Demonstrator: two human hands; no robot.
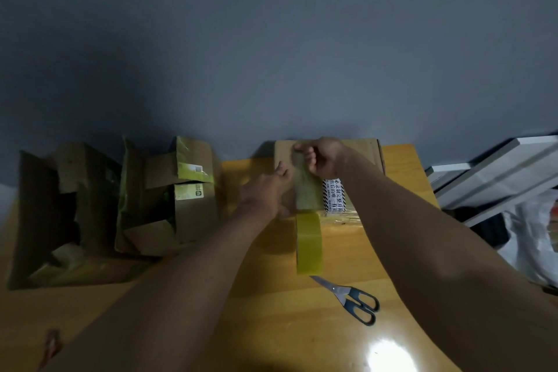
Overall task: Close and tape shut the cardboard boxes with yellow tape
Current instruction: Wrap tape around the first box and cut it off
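Both hands are working on top of the closed cardboard box (362, 157) at the far edge of the desk (271, 296). Right hand (321, 157) is curling its fingers over the far end of a strip of yellow tape (303, 187), thumb pointing left, pinching it against the top of the box. Left hand (267, 190) is lying with fingers straight and spread, pressing flat on the box lid just left of the strip. That strip is running down the middle of the lid toward the person, and the tape roll (308, 243) is hanging from its near end, standing on edge against the front of the box. A white label with black printed characters (333, 196) is showing on the lid just right of the strip.

Scissors (351, 300) with dark handles are lying closed on the desk near the roll, blades pointing toward it.

Two more boxes are sitting well to the left. The middle open box (169, 193) is showing its flaps standing up and folded loosely, with old yellow-green tape and pale stickers on them; what is inside is too dark to tell. The far-left open box (57, 214) is gaping too, with its interior in shadow.

White boards (489, 166) and a plastic bag (531, 235) are lying beside the desk on the right.
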